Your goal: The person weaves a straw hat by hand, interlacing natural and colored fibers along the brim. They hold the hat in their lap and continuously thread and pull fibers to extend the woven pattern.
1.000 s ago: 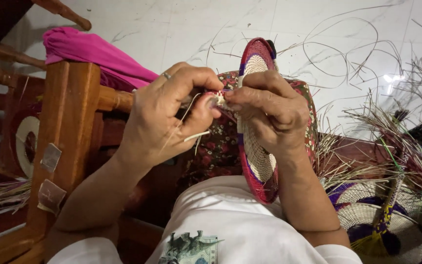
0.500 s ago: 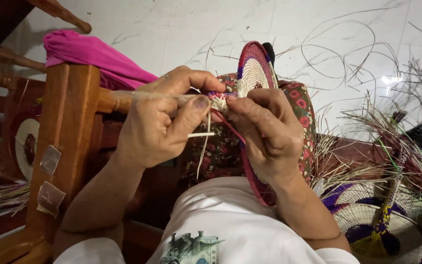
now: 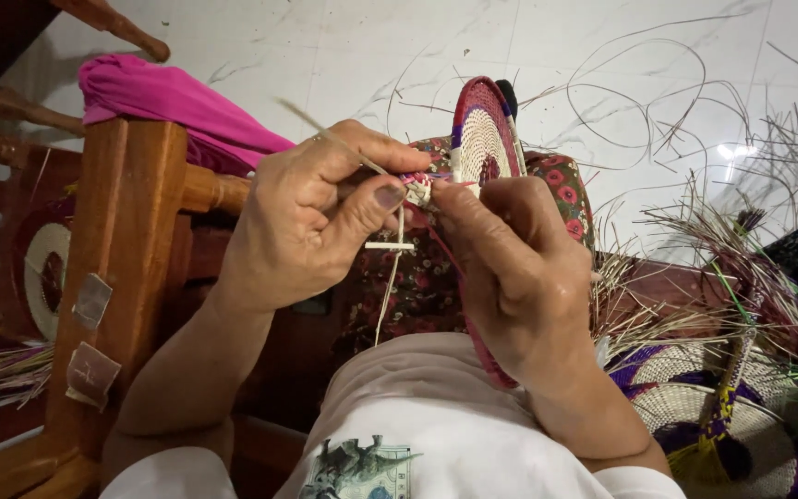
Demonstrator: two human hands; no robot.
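A round woven basket disc (image 3: 484,139), cream with a maroon and purple rim, stands on edge over my lap. My left hand (image 3: 311,222) pinches a pale straw strand (image 3: 390,277) at the disc's rim, thumb pressed against it; the strand hangs down and another end sticks up past the fingers. My right hand (image 3: 519,277) grips the rim from the right, fingertips meeting the left thumb at the stitching point. Much of the disc is hidden behind my right hand.
A wooden chair frame (image 3: 117,277) stands at left with a pink cloth (image 3: 168,102) draped on it and a woven disc (image 3: 48,277) behind. Loose straw (image 3: 713,240) and a purple and cream woven basket (image 3: 722,416) lie at right on the white tiled floor.
My hands have closed in on the rim together and the left hand has pulled the strand through, its free end now pointing up and left. The disc has tilted slightly.
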